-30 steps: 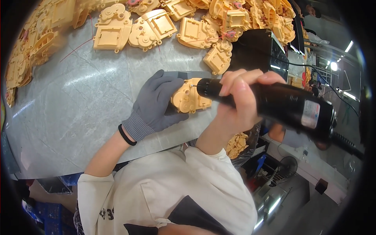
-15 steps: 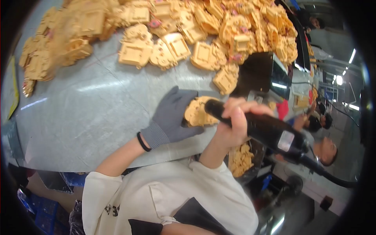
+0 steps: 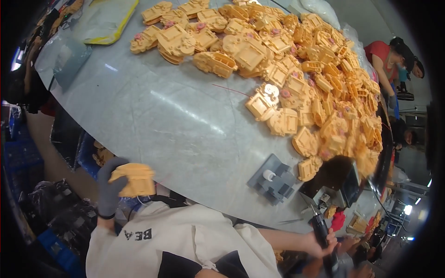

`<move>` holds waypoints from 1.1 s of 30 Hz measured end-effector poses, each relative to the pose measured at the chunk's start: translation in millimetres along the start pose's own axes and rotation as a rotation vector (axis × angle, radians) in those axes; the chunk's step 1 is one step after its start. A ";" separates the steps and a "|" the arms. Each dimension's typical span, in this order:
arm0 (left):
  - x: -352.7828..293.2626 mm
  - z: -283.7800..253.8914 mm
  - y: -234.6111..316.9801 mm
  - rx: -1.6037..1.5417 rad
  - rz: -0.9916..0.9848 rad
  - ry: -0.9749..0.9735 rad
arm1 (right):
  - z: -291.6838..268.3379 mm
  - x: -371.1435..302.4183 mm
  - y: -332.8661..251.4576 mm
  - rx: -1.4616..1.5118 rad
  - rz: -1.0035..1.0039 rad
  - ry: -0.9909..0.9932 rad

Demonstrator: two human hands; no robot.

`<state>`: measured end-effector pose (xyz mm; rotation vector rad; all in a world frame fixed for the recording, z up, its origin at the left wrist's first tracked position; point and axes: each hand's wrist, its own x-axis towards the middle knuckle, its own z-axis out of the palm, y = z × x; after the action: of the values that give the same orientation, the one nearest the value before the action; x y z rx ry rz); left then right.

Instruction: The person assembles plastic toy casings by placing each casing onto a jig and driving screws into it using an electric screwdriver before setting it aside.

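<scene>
My left hand [image 3: 110, 187], in a grey glove, grips a pale orange plastic casing [image 3: 138, 180] past the table's near-left edge, beside my body. My right hand [image 3: 321, 244] is bare and wrapped round a black electric screwdriver [image 3: 319, 227] at the lower right, its thin bit pointing away from me. Between the two hands, nearer the right one, a grey block-like fixture [image 3: 273, 180] with a white round peg sits on the table. A heap of similar casings [image 3: 245, 53], some with pink-red pieces in them, spreads over the far and right parts of the table.
A dark open-fronted box [image 3: 340, 180] stands at the table's right. At the far left lies a yellow-rimmed tray [image 3: 111, 34]. Blue crates [image 3: 23, 160] and black plastic wrapping [image 3: 55, 204] are down at the left. A person in red [image 3: 382, 60] works beyond the heap.
My left hand has moved left with a casing, off the tabletop. My right hand has drawn the screwdriver away to the lower right. The view has shifted, and the grey fixture now shows.
</scene>
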<state>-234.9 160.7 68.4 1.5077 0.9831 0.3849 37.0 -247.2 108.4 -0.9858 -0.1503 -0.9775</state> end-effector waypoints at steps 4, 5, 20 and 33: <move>-46.5 -98.7 -33.6 0.529 -0.181 0.259 | -5.2 -14.6 12.2 -0.028 0.170 0.045; -46.2 -102.7 -27.6 0.935 -0.208 0.368 | -5.9 -14.4 13.3 -0.057 0.219 0.054; 292.5 124.9 98.7 1.115 0.455 0.297 | 5.4 -17.3 -12.2 0.090 0.195 -0.047; 281.5 111.6 101.3 0.495 0.855 0.149 | -52.3 -18.7 -25.1 0.028 0.209 0.102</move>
<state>46.7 310.6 55.4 2.3563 0.5064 0.9122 -8.6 -279.8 84.4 -0.9041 0.0240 -0.8295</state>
